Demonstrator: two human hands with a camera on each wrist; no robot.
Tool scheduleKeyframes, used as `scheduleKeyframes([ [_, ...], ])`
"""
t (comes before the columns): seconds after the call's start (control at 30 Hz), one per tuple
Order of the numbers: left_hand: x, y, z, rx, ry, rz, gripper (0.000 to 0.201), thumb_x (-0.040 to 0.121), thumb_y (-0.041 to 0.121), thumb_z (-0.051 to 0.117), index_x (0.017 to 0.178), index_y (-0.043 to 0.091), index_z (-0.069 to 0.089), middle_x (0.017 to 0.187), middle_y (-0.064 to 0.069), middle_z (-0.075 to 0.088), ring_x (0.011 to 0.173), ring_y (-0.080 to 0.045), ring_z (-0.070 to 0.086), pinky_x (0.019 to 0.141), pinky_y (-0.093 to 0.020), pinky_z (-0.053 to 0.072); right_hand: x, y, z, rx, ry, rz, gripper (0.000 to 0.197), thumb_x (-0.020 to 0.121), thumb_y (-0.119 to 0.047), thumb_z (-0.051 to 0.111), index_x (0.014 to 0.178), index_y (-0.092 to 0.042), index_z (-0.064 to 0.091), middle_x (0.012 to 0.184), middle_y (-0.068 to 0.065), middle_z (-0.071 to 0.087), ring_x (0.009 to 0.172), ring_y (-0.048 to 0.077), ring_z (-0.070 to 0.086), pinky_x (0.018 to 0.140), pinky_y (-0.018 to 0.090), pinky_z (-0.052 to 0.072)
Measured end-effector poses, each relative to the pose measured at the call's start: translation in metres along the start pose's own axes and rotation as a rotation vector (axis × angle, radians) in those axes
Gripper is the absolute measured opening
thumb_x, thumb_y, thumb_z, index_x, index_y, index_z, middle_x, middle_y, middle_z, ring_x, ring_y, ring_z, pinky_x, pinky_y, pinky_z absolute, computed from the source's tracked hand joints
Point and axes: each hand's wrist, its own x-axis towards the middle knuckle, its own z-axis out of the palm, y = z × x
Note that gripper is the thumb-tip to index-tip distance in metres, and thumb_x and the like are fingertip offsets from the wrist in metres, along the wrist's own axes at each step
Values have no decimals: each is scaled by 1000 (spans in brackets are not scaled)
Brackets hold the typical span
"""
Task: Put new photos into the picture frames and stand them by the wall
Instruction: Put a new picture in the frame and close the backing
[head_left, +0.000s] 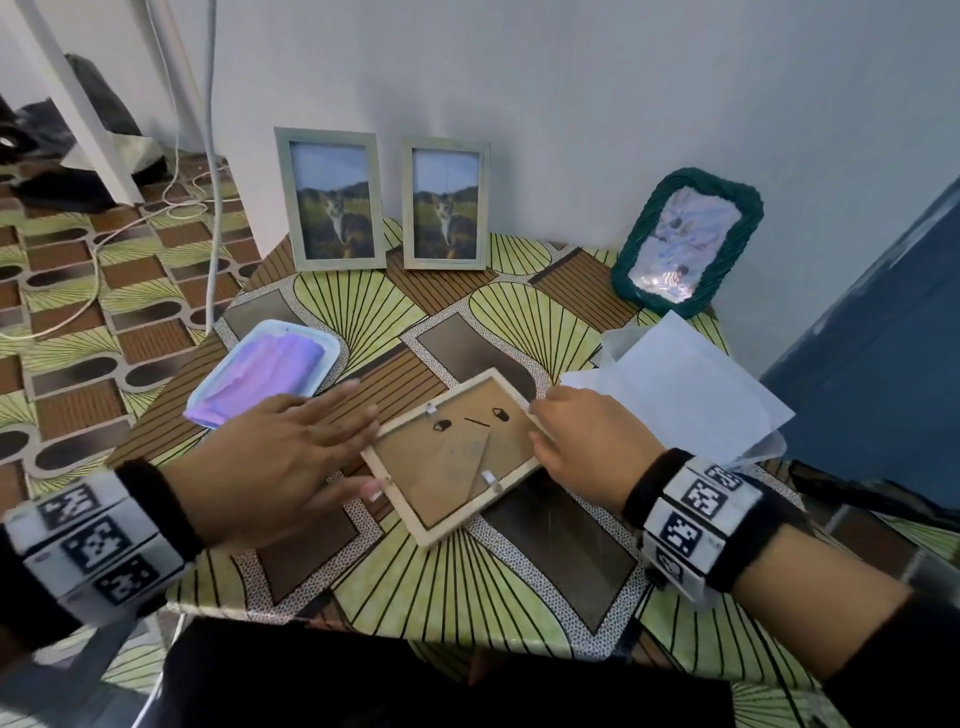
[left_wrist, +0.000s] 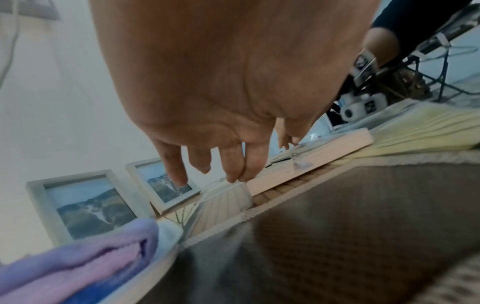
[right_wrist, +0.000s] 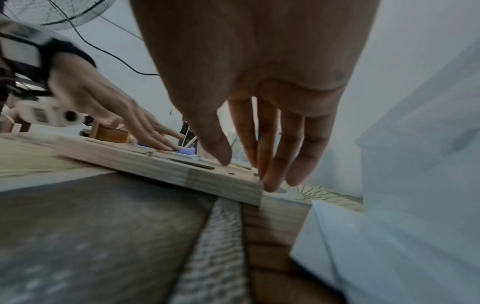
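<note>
Frames: 3 standing, 1 face-down, touched by 2 hands.

A table stands against the far wall. A frame lies face down near its middle, back upward. The left hand rests at the frame's left edge, the right hand at its right corner. Left of the frame, behind the left hand, lies a tray with a cloth in it. Right of the frame, behind the right hand, lie paper sheets. Far on the table, two frames stand side by side against the wall: one at far left, one just right of it. A third standing frame leans at far right, behind the sheets.
</note>
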Motion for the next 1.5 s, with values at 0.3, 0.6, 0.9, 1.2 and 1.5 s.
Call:
scheduleKeyframes([
  [0.3, 50, -8, -1, 41, -23, -11, 100, 70, 76, -25, 154, 21, -17, 161, 1, -23, 143, -21, -34, 122, -36, -10, -30, -10, 7, 186, 30, 171, 43, 82, -38, 68, 60, -26, 32, 70, -9, 42, 71, 16, 44, 53, 24, 23],
  [0.6, 13, 8, 2, -209, 321, -55, 68, 85, 71, 31, 118, 25, 69, 113, 10, 69, 94, -19, 64, 78, -36, 55, -32, -6, 7, 237, 14, 203, 33, 87, -40, 64, 68, -16, 54, 79, 1, 59, 76, 19, 55, 61, 30, 37],
  [0.9, 13, 16, 15, -459, 256, -111, 62, 89, 56, 57, 140, 22, 52, 121, 10, 51, 102, -5, 53, 85, -15, 36, -35, -12, 5, 264, 5, 256, 41, 89, -40, 65, 60, -23, 43, 73, 0, 59, 73, 19, 54, 63, 27, 35],
  [1.2, 16, 9, 14, -633, 184, -162, 74, 80, 58, 67, 145, 33, 43, 123, 15, 40, 102, 2, 49, 92, -18, 40, -35, -13, 3, 197, -35, 207, 31, 95, -37, 57, 72, -17, 49, 88, 4, 61, 80, 21, 53, 67, 27, 33],
  [1.5, 7, 17, 2, -552, 324, -118, 31, 75, 56, 74, 85, 31, 59, 93, 18, 53, 86, -3, 53, 74, -36, 50, -37, -15, 3, 194, -37, 189, 26, 96, -34, 55, 78, -17, 50, 93, 5, 60, 81, 21, 52, 69, 27, 35],
])
